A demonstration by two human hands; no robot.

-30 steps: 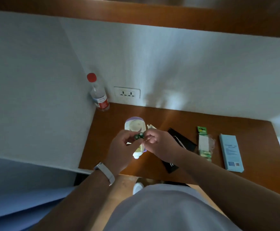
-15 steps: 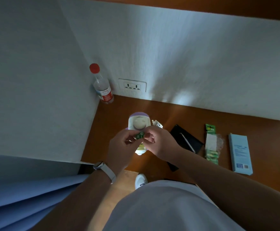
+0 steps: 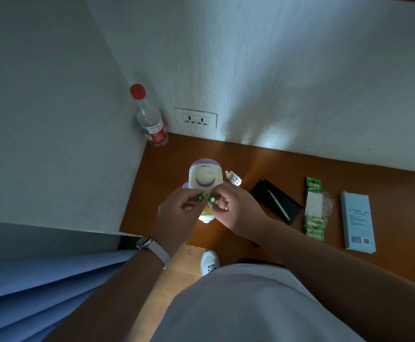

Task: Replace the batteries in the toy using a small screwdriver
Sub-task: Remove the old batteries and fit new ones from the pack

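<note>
Left grip (image 3: 176, 213) pinching green battery (image 3: 199, 198), right grip (image 3: 236, 211) pinching second battery (image 3: 212, 199), both just above toy (image 3: 205, 176)

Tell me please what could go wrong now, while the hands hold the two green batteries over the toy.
1. The left hand and right hand only pinch the green batteries at the fingertips, near the table's front edge; one could slip and fall to the floor.
2. The small white piece lies loose beside the toy; a wrist might knock it away.
</note>
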